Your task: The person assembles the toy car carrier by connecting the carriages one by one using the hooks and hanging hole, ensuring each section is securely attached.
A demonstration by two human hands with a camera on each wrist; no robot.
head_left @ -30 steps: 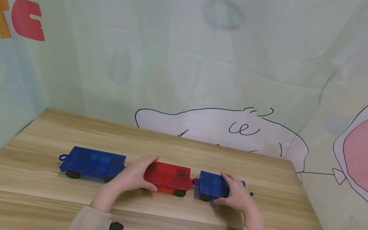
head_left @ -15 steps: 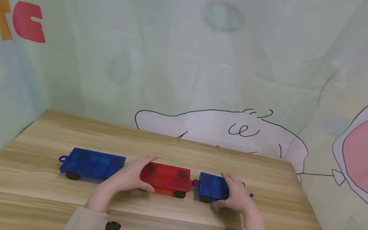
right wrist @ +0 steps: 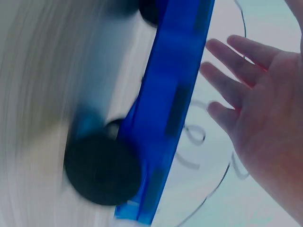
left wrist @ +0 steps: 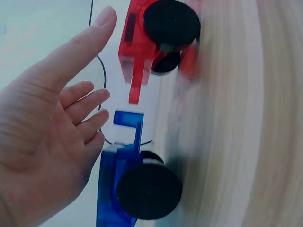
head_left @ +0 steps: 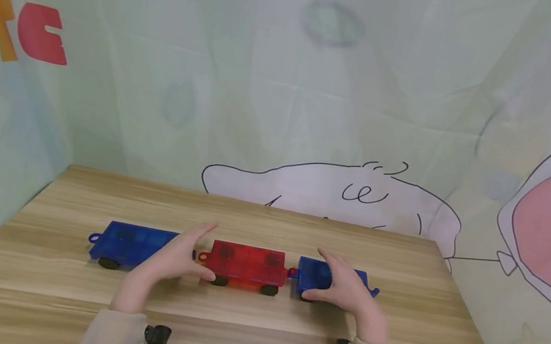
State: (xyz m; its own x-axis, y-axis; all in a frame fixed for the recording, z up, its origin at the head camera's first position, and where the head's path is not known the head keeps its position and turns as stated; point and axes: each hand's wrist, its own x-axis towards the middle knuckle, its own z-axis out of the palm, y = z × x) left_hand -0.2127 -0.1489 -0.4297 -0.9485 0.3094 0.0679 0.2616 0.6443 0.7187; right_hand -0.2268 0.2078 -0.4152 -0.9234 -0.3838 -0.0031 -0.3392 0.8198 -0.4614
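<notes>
Three toy train cars stand in a row on the wooden table (head_left: pixel 250 315): a long blue car (head_left: pixel 130 243) at left, a red car (head_left: pixel 248 263) in the middle, a short blue car (head_left: pixel 312 271) at right. My left hand (head_left: pixel 201 250) is held open, fingers straight, over the gap between the long blue car and the red one. In the left wrist view the left hand (left wrist: pixel 85 66) touches neither the red car (left wrist: pixel 142 38) nor the blue car (left wrist: pixel 116 189), whose hooks are apart. My right hand (head_left: pixel 329 277) hovers open over the short blue car (right wrist: pixel 175 94); the right hand (right wrist: pixel 251 71) holds nothing.
Pale printed cloth (head_left: pixel 319 112) with cartoon drawings closes the table in at the back and on both sides. Bare wood lies in front of the cars, and a narrower strip behind them. Black wrist cameras (head_left: pixel 157 335) sit on my beige sleeves.
Both hands have let go of the cars and opened. The left hand slid left off the red car, uncovering its hook. The cars have stayed in their row.
</notes>
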